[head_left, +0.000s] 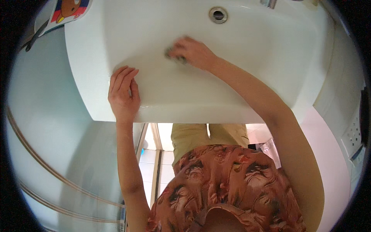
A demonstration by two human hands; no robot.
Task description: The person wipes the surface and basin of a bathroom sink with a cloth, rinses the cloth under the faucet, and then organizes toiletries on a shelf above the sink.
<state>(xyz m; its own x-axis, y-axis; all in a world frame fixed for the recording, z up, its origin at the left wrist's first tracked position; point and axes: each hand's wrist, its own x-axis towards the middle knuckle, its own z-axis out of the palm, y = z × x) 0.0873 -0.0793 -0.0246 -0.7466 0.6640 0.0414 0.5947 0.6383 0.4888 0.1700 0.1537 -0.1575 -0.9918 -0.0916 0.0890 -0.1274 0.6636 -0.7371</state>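
My right hand (194, 53) is over the inside of a white washbasin (162, 87), its fingers closed around a small dark, greyish-green thing (181, 59) that is blurred; it may be a scouring pad, but I cannot tell. That thing lies against or just above the basin's surface. To the left, my left hand (124, 90) rests on the basin's front left rim with its fingers bent and slightly apart, and nothing shows in it. A round metal drain (218, 15) sits farther back in the basin.
Part of a metal tap (269, 3) shows at the top edge. A cup with a cartoon animal picture (69, 13) stands at the upper left, by a dark strap-like thing (36, 36). A perforated white holder (354, 134) is at the far right.
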